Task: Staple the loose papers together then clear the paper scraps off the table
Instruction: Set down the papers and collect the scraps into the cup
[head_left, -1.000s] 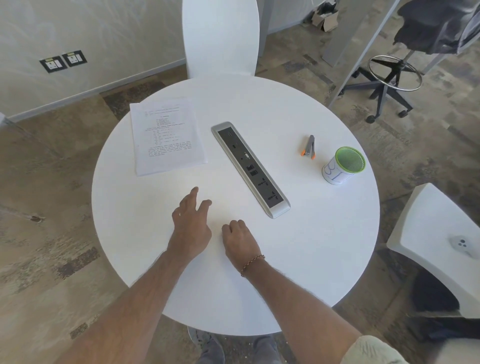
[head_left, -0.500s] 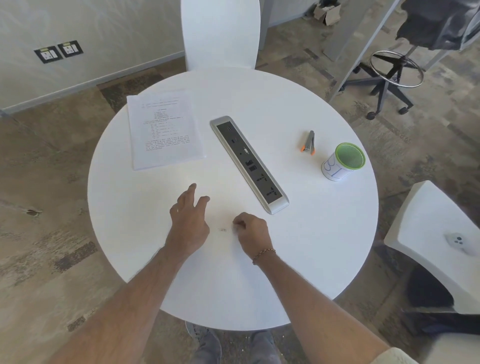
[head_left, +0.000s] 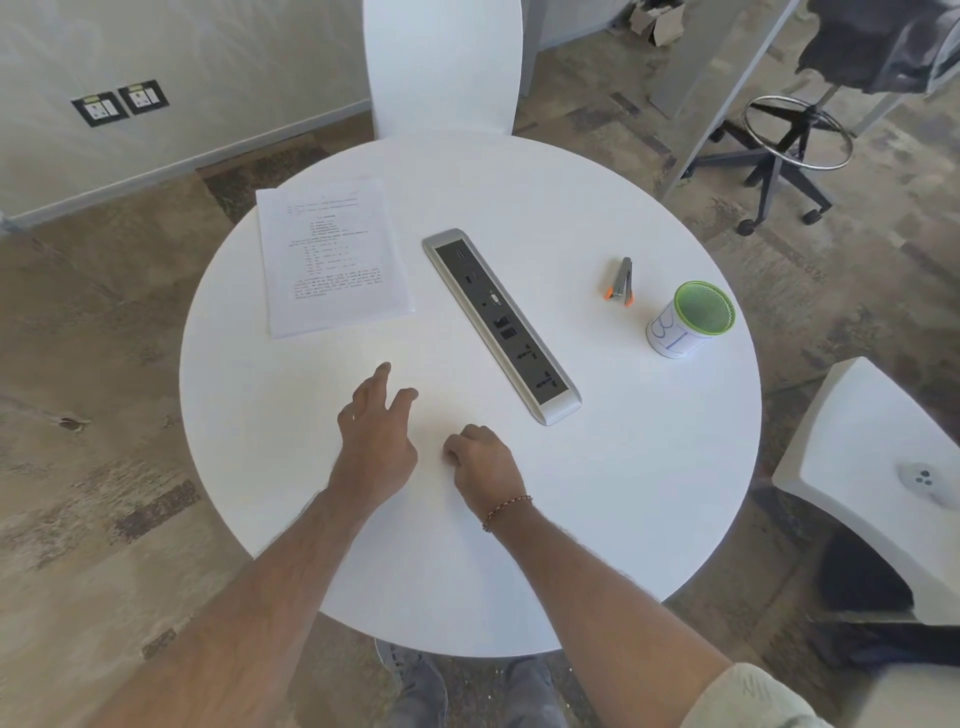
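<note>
A stack of white printed papers (head_left: 332, 254) lies at the far left of a round white table (head_left: 649, 467). Nearer, the left hand (head_left: 376, 436) hovers with fingers spread. Just beside it, the right hand (head_left: 483, 465) rests curled in a loose fist; any scrap inside is hidden. A grey socket strip (head_left: 501, 325) runs diagonally at centre. Right of it lie a small grey-and-orange stapler (head_left: 621, 280) and a green-rimmed white cup (head_left: 688, 322).

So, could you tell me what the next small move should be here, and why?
Probably lift the right hand toward the green-rimmed cup: its fingers are curled shut as if pinching something too small to see, the left hand is open, and the papers lie squared.
</note>
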